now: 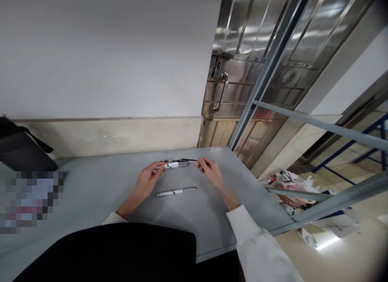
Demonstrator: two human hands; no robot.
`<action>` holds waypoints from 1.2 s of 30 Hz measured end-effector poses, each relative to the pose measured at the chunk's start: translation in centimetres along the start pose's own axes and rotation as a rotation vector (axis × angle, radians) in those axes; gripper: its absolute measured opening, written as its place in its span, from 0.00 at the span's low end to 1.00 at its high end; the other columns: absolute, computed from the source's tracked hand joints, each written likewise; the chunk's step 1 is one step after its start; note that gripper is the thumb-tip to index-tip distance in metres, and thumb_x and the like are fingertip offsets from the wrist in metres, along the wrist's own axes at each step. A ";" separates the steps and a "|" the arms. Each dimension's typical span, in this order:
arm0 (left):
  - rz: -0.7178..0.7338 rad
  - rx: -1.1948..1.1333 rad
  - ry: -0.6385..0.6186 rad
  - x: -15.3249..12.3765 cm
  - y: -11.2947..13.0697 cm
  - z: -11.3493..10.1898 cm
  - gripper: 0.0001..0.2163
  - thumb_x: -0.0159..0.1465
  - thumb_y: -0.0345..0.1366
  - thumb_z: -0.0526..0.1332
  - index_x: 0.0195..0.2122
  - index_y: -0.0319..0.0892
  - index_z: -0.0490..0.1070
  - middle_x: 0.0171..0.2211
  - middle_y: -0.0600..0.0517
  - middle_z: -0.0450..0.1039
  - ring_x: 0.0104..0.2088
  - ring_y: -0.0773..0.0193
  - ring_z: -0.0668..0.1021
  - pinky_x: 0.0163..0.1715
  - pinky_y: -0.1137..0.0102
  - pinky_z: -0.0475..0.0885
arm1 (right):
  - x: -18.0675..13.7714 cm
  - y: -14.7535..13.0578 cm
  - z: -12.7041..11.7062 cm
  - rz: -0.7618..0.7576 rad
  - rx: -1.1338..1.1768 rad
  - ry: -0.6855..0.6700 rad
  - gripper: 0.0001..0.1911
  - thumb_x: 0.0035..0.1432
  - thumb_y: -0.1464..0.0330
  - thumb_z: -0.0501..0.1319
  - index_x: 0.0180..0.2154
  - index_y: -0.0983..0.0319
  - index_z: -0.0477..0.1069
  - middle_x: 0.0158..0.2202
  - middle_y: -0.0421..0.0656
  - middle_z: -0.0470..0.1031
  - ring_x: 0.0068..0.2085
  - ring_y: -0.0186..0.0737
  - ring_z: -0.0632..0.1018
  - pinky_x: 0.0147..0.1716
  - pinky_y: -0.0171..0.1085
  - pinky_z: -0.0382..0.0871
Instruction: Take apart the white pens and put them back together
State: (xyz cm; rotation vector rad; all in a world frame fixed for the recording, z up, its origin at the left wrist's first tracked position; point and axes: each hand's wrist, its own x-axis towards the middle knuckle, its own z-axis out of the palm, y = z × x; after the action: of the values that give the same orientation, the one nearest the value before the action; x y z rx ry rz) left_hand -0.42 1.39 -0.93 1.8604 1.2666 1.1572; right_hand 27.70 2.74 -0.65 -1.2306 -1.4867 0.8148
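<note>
On the grey table [100, 181] my left hand [147, 181] pinches the left end of a white and silver pen [174, 165] lying near the far edge. My right hand [209, 171] is closed in a pinch at the right end of a thin dark refill [188, 159] that sticks out beside that pen. A second white and silver pen [176, 191] lies loose on the table between my wrists, touched by neither hand.
A black bag [21, 148] stands at the far left against the wall. A steel door with a handle [222, 92] and padlock is behind the table. Metal frame bars [318, 126] run on the right, over scattered paper litter [291, 185] on the floor.
</note>
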 end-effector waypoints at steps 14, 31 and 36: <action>-0.015 -0.026 -0.031 -0.1 1.0 0.1 0.19 0.70 0.51 0.57 0.49 0.43 0.79 0.37 0.50 0.80 0.29 0.62 0.74 0.31 0.70 0.69 | 0.2 0.7 -0.4 0.044 -0.070 0.037 0.32 0.68 0.45 0.52 0.19 0.58 0.67 0.18 0.41 0.65 0.23 0.39 0.65 0.27 0.41 0.59; -0.050 -0.146 0.009 0.0 0.8 0.7 0.19 0.70 0.51 0.56 0.47 0.41 0.77 0.32 0.52 0.73 0.29 0.63 0.73 0.30 0.71 0.70 | 0.3 0.4 -0.4 0.012 0.012 0.032 0.29 0.66 0.44 0.53 0.24 0.56 0.71 0.24 0.45 0.71 0.25 0.43 0.68 0.27 0.43 0.64; -0.063 -0.133 0.010 0.1 0.2 0.6 0.19 0.71 0.52 0.56 0.47 0.42 0.76 0.31 0.53 0.71 0.30 0.63 0.73 0.30 0.72 0.70 | 0.5 0.8 -0.4 -0.022 0.005 0.026 0.22 0.66 0.47 0.56 0.37 0.57 0.77 0.33 0.47 0.76 0.30 0.44 0.73 0.30 0.42 0.69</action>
State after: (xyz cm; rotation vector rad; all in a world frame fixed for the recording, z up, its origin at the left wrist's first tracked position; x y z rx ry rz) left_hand 0.23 1.38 -1.02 1.7077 1.2147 1.1891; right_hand 28.27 3.42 -1.11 -1.2147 -1.4742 0.7842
